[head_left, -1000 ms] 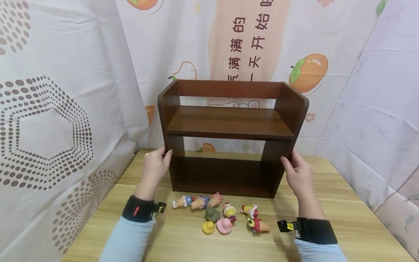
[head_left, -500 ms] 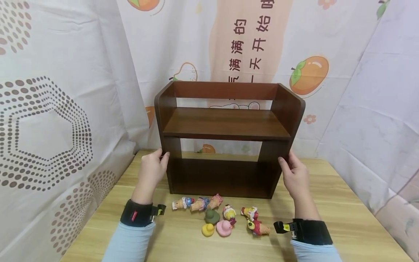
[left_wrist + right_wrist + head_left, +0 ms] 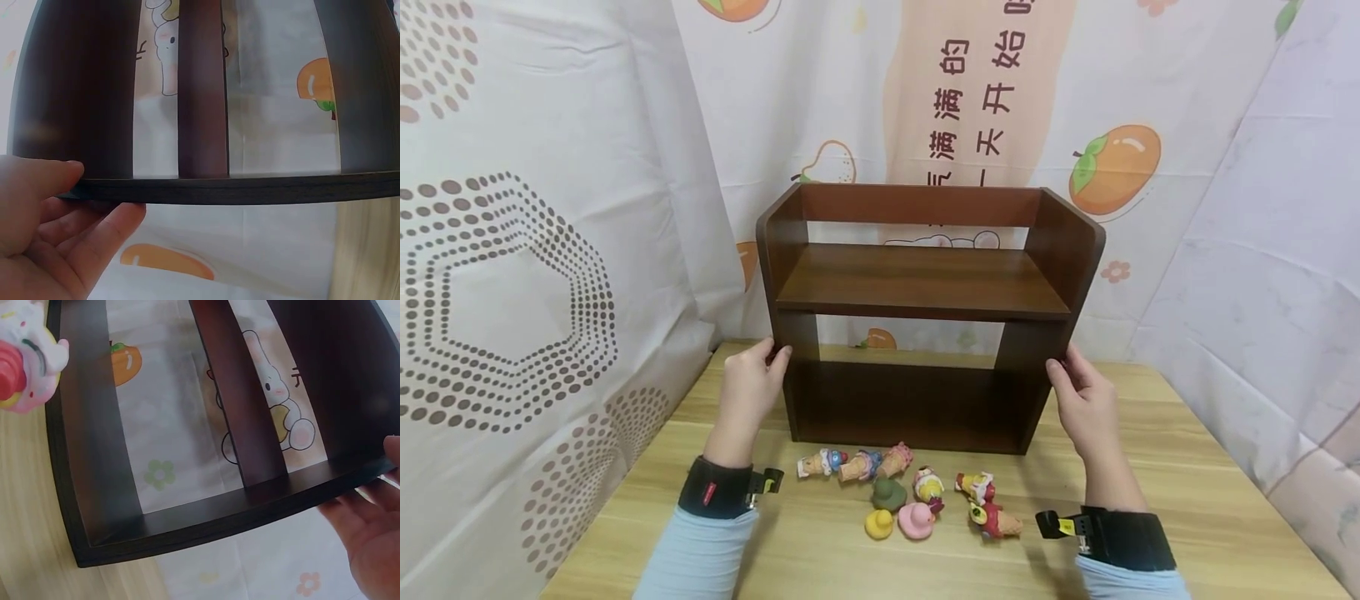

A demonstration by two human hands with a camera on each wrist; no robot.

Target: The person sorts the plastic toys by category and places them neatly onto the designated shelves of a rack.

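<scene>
A dark brown two-tier wooden shelf stands upright on the table, its open front facing me. My left hand pinches its left side panel, thumb at the front edge and fingers along the outer face. Opposite it, my right hand grips the right side panel the same way, at about the same height. Both tiers hold nothing. In the right wrist view, one ice-cream figurine shows large at the upper left.
Close before the shelf lie several ice-cream-cone figurines, a yellow-and-white figurine, and a red one. Nearer me are green, yellow and pink toy ducks. A printed curtain hangs behind the table.
The shelf has shifted slightly left relative to the small toys, both hands moving with it and keeping their grip. The toys have stayed in place.
</scene>
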